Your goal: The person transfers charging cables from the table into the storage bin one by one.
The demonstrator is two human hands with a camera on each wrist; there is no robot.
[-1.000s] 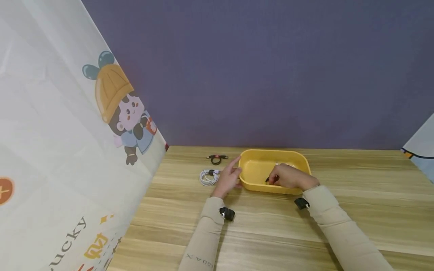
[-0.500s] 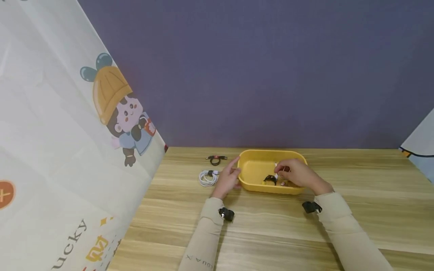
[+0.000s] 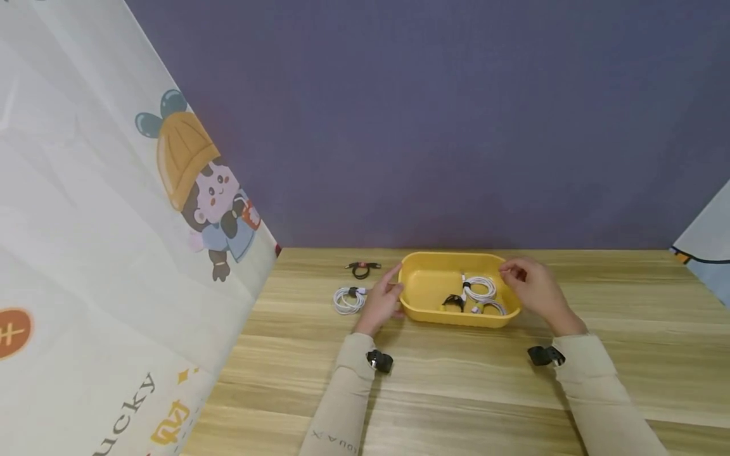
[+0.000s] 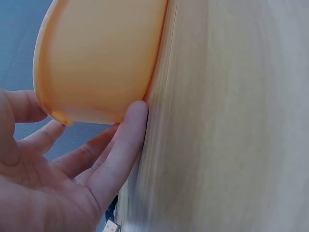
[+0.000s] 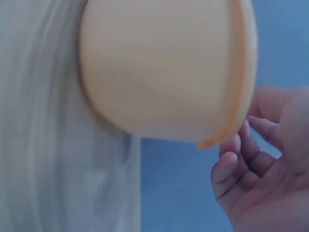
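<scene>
A yellow plastic bin (image 3: 430, 315) stands on the wooden table. Inside, toward its right end, lie a coiled white cable (image 3: 480, 289), a small black cable coil (image 3: 454, 302) and another light cable with a yellow tie (image 3: 492, 306). At the bin's left end my left hand (image 3: 383, 305) rests with spread, fairly straight fingers along the outer wall, its thumb at the rim. My right hand (image 3: 536, 288) grips the right end's rim between thumb and curled fingers; in the right wrist view the thumb tip is hidden behind the rim.
Left of the bin, a black cable coil with a red tie (image 3: 362, 270) lies near the table's back edge. A white cable coil (image 3: 349, 300) sits in front of it, close to my left hand. A dark panel (image 3: 445, 126) rises behind the table (image 3: 445, 392).
My right hand has come out of the bin, away from the cables, and moved right to the rim, uncovering the cables inside. My left hand stays at the left end.
</scene>
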